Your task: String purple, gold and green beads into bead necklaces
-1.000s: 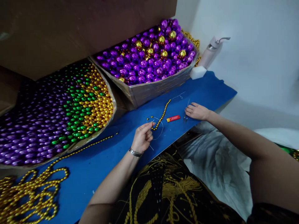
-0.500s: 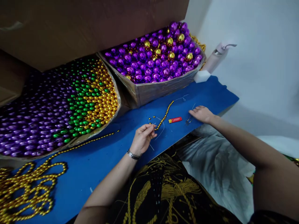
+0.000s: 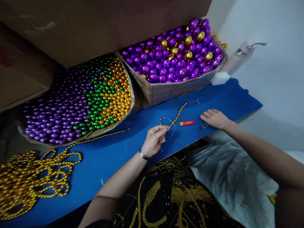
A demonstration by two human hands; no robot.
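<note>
My left hand [image 3: 155,141] is closed in a pinch on a short string of gold beads [image 3: 179,114]. The string runs up to the right over the blue table, and thin white thread comes out past its far end. A loop of the same thread with a few loose gold beads [image 3: 165,118] lies just beyond my fingertips. Palm down, my right hand [image 3: 215,118] rests on the table with its fingers stretched out. Beside it lies a small metal tool [image 3: 203,126], partly covered by the hand. A red lighter [image 3: 187,123] lies between the hands.
Long gold bead strands [image 3: 35,177] are heaped at the left. Behind stand a box of purple, green and gold beads [image 3: 104,95] and a carton of large purple and gold balls [image 3: 171,63]. A pale bottle [image 3: 237,60] and a white block [image 3: 220,78] stand far right.
The view has swung left, so things sit further right. A thin line at my right fingertips no longer shows, and that hand lies flatter. My left hand keeps its pinch.
</note>
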